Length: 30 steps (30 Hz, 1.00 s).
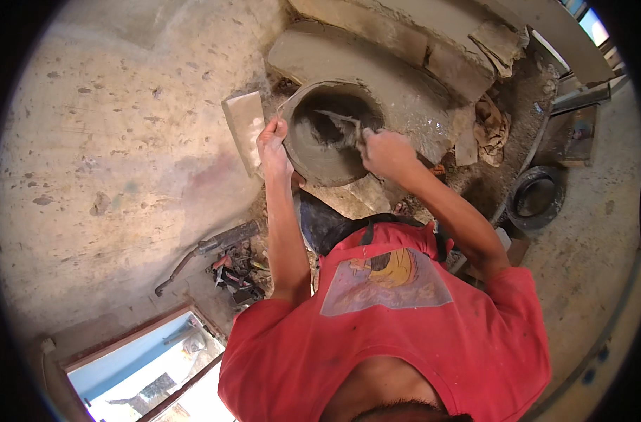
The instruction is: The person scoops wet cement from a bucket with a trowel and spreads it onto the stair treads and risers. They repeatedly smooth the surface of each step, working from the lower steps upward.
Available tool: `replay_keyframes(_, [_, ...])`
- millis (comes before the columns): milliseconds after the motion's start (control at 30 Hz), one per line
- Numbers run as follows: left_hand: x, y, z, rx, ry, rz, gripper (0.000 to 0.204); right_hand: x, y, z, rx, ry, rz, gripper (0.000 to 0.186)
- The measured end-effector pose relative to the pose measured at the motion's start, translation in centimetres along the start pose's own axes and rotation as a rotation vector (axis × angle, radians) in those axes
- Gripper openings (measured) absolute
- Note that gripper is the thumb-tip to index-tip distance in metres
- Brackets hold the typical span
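Observation:
A round bucket [334, 174] coated in grey mortar stands in front of me, with wet mortar [306, 144] inside it. My left hand [273, 144] is closed at the bucket's left side, where a thin wire-like handle runs up from the fingers along the rim. My right hand [387, 151] is closed round the handle of a trowel, at the bucket's right rim. The mortar-smeared trowel blade [341, 117] reaches into the bucket. Just left of my left hand, a pale rectangular board [243, 130] leans by the wall.
A rough plastered wall [124, 126] rises on the left. Mortar-covered steps [355, 56] lie beyond the bucket. Crumpled brown paper [492, 130] and a black tyre-like ring [535, 197] are to the right. Assorted tools [240, 271] lie by my left elbow, above a window [152, 366].

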<state>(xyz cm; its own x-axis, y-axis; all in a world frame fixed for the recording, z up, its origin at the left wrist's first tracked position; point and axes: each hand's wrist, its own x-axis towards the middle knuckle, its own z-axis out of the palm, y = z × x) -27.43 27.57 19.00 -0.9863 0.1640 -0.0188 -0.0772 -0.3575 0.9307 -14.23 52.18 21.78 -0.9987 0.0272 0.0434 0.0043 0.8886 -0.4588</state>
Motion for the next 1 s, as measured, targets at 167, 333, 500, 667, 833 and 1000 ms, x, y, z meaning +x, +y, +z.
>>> replay_keyframes(167, [0.1,0.4,0.5,0.137,0.066,0.035,0.034,-1.0,-0.6,0.5,-0.036,-0.270,-0.055,0.035])
replay_keyframes(333, [0.0,0.3,0.9,0.109,0.091,0.009,0.041,0.1,0.6,1.0,-0.053,0.056,0.032,0.034])
replay_keyframes(500, [-0.2,-0.5,0.8,0.309,0.059,0.097,0.050,-1.5,-0.4,2.2,-0.086,-0.172,-0.143,0.034])
replay_keyframes(667, [-1.3,-1.3,0.1,0.224,0.114,0.046,0.040,-2.6,2.1,0.4,-0.179,-0.267,-0.074,0.023])
replay_keyframes(833, [-1.7,-2.1,1.7,0.329,-0.003,0.079,0.038,-1.8,2.8,1.6,-0.120,-0.059,-0.045,0.029])
replay_keyframes(1000, [-1.2,-1.2,2.0,0.382,0.017,0.127,0.042,-3.6,3.8,1.6,-0.150,-0.260,-0.096,0.025])
